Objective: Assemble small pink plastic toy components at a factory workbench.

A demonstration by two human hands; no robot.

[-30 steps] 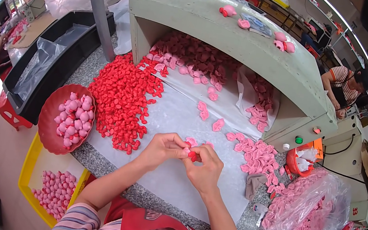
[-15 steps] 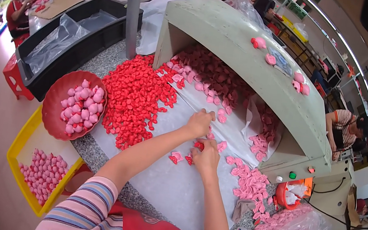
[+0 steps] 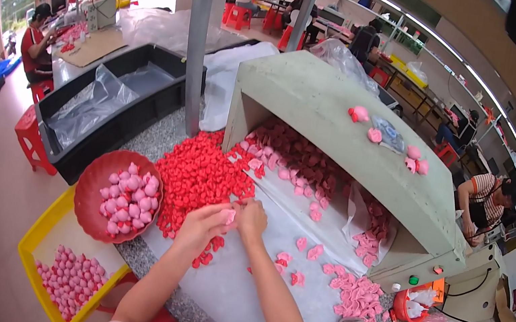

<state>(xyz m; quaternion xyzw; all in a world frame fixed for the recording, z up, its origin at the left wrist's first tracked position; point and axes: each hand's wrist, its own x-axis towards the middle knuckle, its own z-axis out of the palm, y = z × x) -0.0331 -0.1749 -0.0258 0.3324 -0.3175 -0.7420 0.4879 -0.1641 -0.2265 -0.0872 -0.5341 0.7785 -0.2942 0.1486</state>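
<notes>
Now the left hand (image 3: 204, 228) pinches a small pink piece (image 3: 230, 217), and the right hand (image 3: 253, 219) is close beside it, with a red pile (image 3: 193, 174) at eleven o'clock from them and a red bowl (image 3: 87, 192) of round pink bits (image 3: 130, 200) at nine o'clock. It looks like the step is working the pink piece by hand, so the next move seems to need gentle fingertips. The right fingertips are hidden, so nobody can tell what they hold, and the piece is partly covered and too small to see well.
</notes>
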